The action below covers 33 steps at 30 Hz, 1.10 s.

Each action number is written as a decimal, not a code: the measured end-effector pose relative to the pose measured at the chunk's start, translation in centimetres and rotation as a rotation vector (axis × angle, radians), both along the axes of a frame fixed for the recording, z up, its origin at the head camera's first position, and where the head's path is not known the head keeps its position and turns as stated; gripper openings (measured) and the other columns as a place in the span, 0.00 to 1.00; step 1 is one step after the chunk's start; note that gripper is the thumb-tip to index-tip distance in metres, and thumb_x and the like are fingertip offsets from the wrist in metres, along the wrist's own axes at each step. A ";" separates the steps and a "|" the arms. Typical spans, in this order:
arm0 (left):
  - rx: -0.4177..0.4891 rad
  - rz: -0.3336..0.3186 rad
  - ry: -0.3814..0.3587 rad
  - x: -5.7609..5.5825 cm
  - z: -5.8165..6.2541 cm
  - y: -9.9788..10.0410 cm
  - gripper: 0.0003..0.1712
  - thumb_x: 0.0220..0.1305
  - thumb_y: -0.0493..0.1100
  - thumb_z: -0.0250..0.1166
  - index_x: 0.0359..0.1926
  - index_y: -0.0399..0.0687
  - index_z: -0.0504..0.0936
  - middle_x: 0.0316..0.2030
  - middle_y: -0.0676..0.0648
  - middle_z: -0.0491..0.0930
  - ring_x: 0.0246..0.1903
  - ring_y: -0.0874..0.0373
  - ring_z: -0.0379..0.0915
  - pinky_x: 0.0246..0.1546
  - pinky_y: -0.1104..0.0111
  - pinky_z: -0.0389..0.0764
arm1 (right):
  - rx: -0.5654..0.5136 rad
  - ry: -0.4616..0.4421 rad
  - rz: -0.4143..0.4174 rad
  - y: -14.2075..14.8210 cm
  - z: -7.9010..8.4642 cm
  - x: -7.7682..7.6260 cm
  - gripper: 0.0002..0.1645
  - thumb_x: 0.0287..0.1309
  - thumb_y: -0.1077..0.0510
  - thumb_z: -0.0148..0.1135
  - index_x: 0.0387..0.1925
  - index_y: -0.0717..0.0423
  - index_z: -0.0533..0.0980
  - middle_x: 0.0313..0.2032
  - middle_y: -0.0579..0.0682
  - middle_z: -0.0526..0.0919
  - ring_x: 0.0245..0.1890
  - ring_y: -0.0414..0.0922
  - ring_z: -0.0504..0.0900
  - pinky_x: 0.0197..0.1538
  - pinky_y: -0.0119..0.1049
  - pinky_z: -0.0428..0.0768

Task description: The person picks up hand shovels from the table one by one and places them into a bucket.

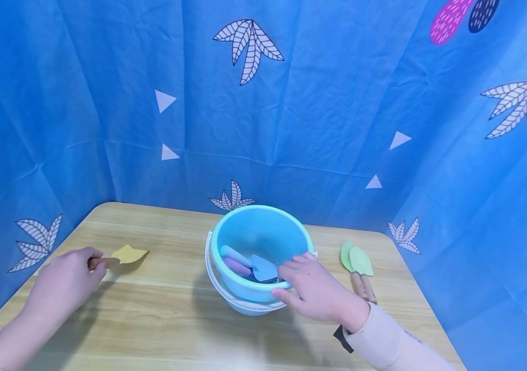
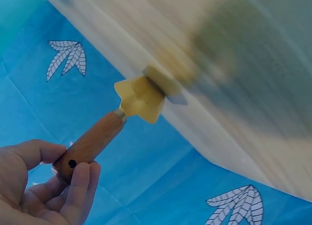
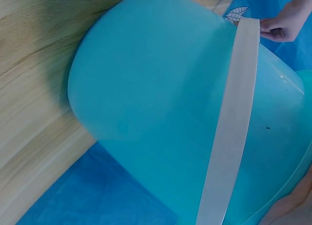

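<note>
My left hand holds a small hand trowel by its wooden handle. The trowel's yellow blade points right, near the table's left side; the left wrist view shows thumb and fingers around the handle's end. My right hand grips the near right rim of a turquoise bucket, thumb outside and fingers over the edge. Inside the bucket lie a light blue trowel and a purple handle. The right wrist view is filled mostly by the bucket's outer wall.
Right of the bucket, two green leaf-shaped trowels with wooden handles lie on the wooden table. The bucket's white handle hangs down its near side. Blue patterned cloth surrounds the table at the back and sides.
</note>
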State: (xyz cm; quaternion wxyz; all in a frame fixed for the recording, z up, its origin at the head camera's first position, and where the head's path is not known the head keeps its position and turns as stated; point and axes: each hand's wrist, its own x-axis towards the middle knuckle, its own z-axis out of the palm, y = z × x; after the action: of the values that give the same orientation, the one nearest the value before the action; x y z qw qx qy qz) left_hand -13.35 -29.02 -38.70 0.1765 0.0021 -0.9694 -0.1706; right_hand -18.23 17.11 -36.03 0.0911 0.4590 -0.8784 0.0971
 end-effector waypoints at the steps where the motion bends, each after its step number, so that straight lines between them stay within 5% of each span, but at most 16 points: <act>1: 0.000 -0.003 0.009 -0.1 0.2 0.1 0.08 0.56 0.39 0.57 0.33 0.39 0.78 0.21 0.49 0.72 0.16 0.57 0.59 0.16 0.65 0.58 | 0.000 -0.001 0.000 0.0 0.0 0.0 0.19 0.65 0.34 0.40 0.25 0.39 0.62 0.23 0.35 0.61 0.29 0.35 0.59 0.41 0.34 0.59; 13: -0.024 -0.065 0.073 -0.2 1.8 1.3 0.05 0.57 0.38 0.53 0.28 0.45 0.75 0.11 0.54 0.58 0.13 0.59 0.53 0.14 0.67 0.55 | 0.003 -0.005 0.000 0.0 -0.1 0.0 0.19 0.65 0.34 0.40 0.25 0.38 0.61 0.23 0.35 0.61 0.30 0.35 0.60 0.41 0.34 0.59; 25: -0.008 -0.109 -0.005 -1.5 3.6 2.4 0.08 0.59 0.38 0.53 0.35 0.40 0.76 0.22 0.48 0.78 0.15 0.58 0.55 0.15 0.66 0.56 | 0.005 0.004 0.005 0.0 0.1 -0.1 0.19 0.65 0.35 0.40 0.25 0.38 0.62 0.23 0.35 0.62 0.30 0.35 0.60 0.40 0.35 0.59; 33: 0.007 -0.144 -0.092 -2.3 4.8 3.4 0.12 0.62 0.40 0.51 0.42 0.39 0.75 0.25 0.56 0.82 0.14 0.58 0.56 0.15 0.66 0.58 | 0.010 -0.006 -0.005 0.0 0.1 0.0 0.19 0.65 0.34 0.39 0.25 0.38 0.62 0.23 0.35 0.62 0.30 0.35 0.60 0.41 0.35 0.59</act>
State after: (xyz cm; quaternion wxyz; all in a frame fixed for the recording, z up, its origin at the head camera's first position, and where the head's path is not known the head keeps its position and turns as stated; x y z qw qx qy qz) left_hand -15.60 -25.62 -33.94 0.1191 -0.0592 -0.9735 -0.1859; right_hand -18.19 17.09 -35.95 0.0866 0.4571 -0.8802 0.0937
